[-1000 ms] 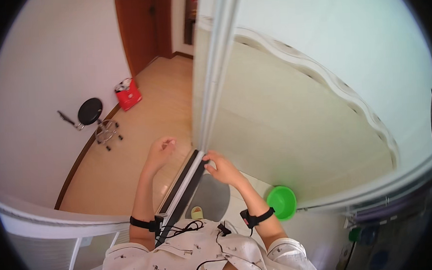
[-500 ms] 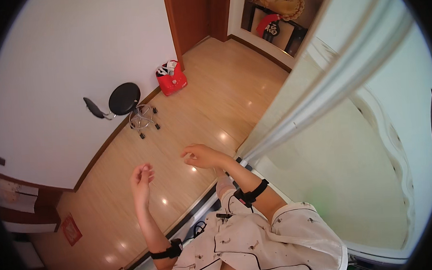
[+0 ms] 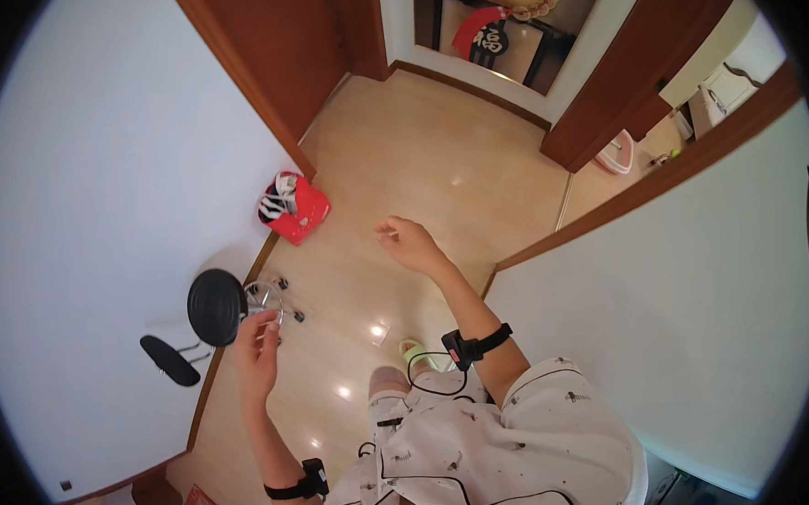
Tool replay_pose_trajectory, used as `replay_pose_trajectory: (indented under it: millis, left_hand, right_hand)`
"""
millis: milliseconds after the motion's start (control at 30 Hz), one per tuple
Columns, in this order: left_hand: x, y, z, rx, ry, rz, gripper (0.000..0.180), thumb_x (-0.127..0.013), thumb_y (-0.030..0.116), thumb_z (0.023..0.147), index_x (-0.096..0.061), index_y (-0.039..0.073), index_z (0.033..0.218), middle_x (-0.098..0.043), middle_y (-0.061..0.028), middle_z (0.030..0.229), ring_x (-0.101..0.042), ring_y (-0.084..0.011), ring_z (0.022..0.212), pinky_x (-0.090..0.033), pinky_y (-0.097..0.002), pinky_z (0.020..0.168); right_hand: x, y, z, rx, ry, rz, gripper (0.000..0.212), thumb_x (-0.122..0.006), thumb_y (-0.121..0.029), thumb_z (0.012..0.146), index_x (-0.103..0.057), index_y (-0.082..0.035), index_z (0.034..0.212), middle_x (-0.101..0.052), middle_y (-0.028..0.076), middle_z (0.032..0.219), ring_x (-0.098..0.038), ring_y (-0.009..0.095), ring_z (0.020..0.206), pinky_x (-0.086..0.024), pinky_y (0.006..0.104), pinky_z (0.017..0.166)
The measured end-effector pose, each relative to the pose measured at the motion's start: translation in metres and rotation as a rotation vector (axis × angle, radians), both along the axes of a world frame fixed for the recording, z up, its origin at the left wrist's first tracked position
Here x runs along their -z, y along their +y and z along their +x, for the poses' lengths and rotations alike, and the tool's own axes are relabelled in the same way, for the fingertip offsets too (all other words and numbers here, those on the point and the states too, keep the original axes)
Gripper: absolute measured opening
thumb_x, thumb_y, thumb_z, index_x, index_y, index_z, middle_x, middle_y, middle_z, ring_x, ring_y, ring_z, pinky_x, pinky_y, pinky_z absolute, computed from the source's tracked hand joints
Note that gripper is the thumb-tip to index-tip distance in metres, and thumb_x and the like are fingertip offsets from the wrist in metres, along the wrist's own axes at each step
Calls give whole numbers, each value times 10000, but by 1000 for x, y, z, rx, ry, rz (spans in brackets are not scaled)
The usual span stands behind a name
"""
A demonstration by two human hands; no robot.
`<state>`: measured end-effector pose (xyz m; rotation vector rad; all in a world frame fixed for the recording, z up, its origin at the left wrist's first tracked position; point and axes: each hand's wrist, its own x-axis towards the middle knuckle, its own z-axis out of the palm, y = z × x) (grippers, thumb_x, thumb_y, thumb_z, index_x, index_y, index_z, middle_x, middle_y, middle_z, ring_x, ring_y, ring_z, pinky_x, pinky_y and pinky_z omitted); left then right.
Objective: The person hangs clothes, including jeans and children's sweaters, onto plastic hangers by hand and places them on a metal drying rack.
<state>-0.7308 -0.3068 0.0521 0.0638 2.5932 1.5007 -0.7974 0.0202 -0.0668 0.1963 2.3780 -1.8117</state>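
Both hands empty: left hand point(image 3: 257, 344), right hand point(image 3: 408, 243); glossy wood floor point(image 3: 436, 159).

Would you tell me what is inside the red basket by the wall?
The red basket on the wooden floor holds something black-and-white striped, perhaps cloth or shoes. Whatever lies beneath it is covered. Both hands, left hand and right hand, are empty and away from it.

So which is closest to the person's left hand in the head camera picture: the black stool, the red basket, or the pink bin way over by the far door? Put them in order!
From the left hand:
1. Black stool, right beside the hand, against the left wall.
2. Red basket, farther up along the same wall.
3. Pink bin, far across the floor, upper right by the doorway.
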Motion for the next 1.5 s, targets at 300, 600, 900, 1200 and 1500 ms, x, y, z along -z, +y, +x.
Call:
replay_pose_trajectory:
  millis: [300,600,900,1200,1500]
  left_hand:
    - [65,-41,-169,68,-196,-7,217,-571,192,997,-650,8,1080,-667,-31,910,-624,-105,798,-492,-245,704]
    - [118,192,-438,434,-183,13,176,-583,146,972,-646,-5,1038,-645,-26,885,-576,-98,821,-474,-257,732]
    - [77,387,-466,981,-94,85,205,-564,148,990,-633,-26,1072,-646,-43,941,-600,-122,853,-492,-264,774]
    - [0,532,-450,1283,-100,12,207,-571,178,990,-637,3,1077,-646,-26,956,-613,-114,849,-498,-255,778]
    - [25,812,-361,1796,-265,42,184,-578,132,981,-646,0,1089,-654,-20,950,-593,-94,811,-487,-233,713]
  right_hand:
    - [3,74,-94,-438,-124,211,349,-608,-288,895,-657,-37,1132,-692,159,1092,-657,303,1030,-508,388,883]
    - [-32,270,-129,452,-189,351,358,-619,-305,924,-657,-35,1156,-699,166,1067,-676,319,954,-519,380,840]
    - [-11,299,-8,687,-278,207,330,-626,-315,946,-674,-30,1104,-709,118,965,-671,231,879,-530,345,783]
    - [-54,357,-6,1136,4,320,356,-593,-327,947,-656,-19,1115,-695,172,1039,-666,329,951,-522,402,840]
    - [-55,394,154,1634,-302,145,400,-582,-318,961,-631,1,1198,-680,170,1144,-649,283,1051,-509,365,888]
